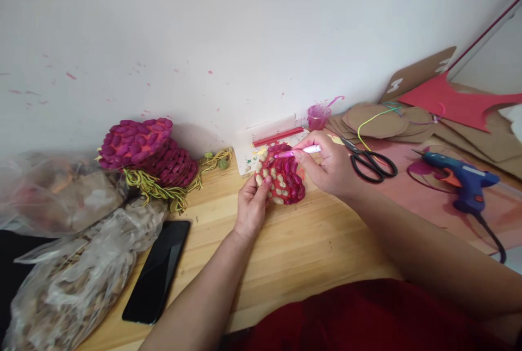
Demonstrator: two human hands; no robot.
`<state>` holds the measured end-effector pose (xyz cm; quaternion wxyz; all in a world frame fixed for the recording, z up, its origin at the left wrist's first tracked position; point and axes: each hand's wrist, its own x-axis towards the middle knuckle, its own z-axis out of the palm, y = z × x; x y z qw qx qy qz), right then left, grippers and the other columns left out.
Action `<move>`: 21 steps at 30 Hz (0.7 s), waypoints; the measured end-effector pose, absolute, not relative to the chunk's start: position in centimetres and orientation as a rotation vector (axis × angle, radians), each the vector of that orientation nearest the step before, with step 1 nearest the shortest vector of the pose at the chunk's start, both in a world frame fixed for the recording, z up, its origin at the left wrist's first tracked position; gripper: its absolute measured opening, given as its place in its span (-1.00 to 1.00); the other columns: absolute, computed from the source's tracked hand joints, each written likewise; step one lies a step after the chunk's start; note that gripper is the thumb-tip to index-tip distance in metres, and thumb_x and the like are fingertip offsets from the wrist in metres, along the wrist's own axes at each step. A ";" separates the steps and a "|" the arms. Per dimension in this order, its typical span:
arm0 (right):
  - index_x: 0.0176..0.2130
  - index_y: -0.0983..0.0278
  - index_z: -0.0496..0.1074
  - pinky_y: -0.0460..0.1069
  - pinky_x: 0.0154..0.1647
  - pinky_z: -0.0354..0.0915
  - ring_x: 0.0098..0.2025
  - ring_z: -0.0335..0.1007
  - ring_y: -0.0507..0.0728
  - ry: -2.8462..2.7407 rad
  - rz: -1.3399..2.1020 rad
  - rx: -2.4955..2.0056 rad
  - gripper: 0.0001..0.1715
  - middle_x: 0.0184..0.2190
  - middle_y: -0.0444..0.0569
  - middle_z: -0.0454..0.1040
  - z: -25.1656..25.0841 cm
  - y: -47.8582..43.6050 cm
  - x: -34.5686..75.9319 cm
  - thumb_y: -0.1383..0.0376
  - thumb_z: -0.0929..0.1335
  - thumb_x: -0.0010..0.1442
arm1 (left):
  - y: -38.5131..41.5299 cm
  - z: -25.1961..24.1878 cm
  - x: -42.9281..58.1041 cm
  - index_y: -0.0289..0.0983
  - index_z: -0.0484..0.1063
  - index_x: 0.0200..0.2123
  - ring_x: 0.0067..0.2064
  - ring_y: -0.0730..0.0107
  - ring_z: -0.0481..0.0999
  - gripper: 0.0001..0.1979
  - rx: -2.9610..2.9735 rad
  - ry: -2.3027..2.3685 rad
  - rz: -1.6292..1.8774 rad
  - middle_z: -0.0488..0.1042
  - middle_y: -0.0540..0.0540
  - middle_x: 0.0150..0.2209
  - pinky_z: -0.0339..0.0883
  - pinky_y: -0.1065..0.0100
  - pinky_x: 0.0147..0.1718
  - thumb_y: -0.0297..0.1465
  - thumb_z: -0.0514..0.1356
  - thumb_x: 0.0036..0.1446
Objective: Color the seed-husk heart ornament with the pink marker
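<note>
My left hand [252, 208] grips the lower left edge of a round disc [279, 185] covered with peanut shells, thumb on top. The shells on its right side are glossy magenta; those on the left are bare tan on a red ground. In my right hand [328, 168], a paintbrush [310, 149] with a pale pink and white handle is pinched, its tip over the upper part of the disc. A clear cup of pink paint [318, 118] with a hooked pink stick stands behind my right hand. Under the disc's far edge lies a white card [243, 160] with small stars.
Left: a stack of magenta peanut-shell discs [134, 144] with yellow-green yarn [153, 186], plastic bags [81, 280] and a black phone [157, 269]. Right: black-handled scissors [370, 166], a blue glue gun [465, 177], cardboard rounds [375, 121] and a red cut-out [457, 102]. A wall [253, 30] stands behind.
</note>
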<state>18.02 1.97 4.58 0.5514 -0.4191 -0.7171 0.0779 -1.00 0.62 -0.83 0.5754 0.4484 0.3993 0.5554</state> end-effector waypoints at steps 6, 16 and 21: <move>-0.27 0.20 0.40 0.05 -0.21 0.33 -0.30 0.44 0.12 -1.657 0.215 -0.960 -0.92 -0.36 -0.07 0.51 4.6 1.8 18.0 0.26 0.37 0.30 | 0.6 -1.0 -1.2 -0.26 0.46 -0.44 -0.53 0.55 0.15 -0.64 1.133 0.966 1.306 0.31 0.09 -0.56 0.09 0.50 -0.54 -0.09 0.39 0.09; -0.27 0.21 0.41 0.03 -0.20 0.34 -0.28 0.47 0.12 -1.658 0.241 -0.971 -0.93 -0.36 -0.07 0.52 4.2 1.8 17.5 0.29 0.38 0.29 | 0.6 -1.0 -1.1 -0.27 0.44 -0.36 -0.63 0.61 0.14 -0.61 1.148 0.999 1.233 0.33 0.13 -0.60 0.09 0.51 -0.62 -0.07 0.40 0.04; -0.24 0.21 0.42 0.04 -0.18 0.34 -0.29 0.47 0.11 -1.692 0.295 -0.940 -0.97 -0.34 -0.08 0.54 3.6 2.0 17.3 0.30 0.39 0.29 | 0.6 -0.9 -1.2 -0.27 0.39 -0.42 -0.66 0.61 0.17 -0.57 1.159 1.026 1.210 0.35 0.13 -0.63 0.09 0.50 -0.65 -0.06 0.43 -0.04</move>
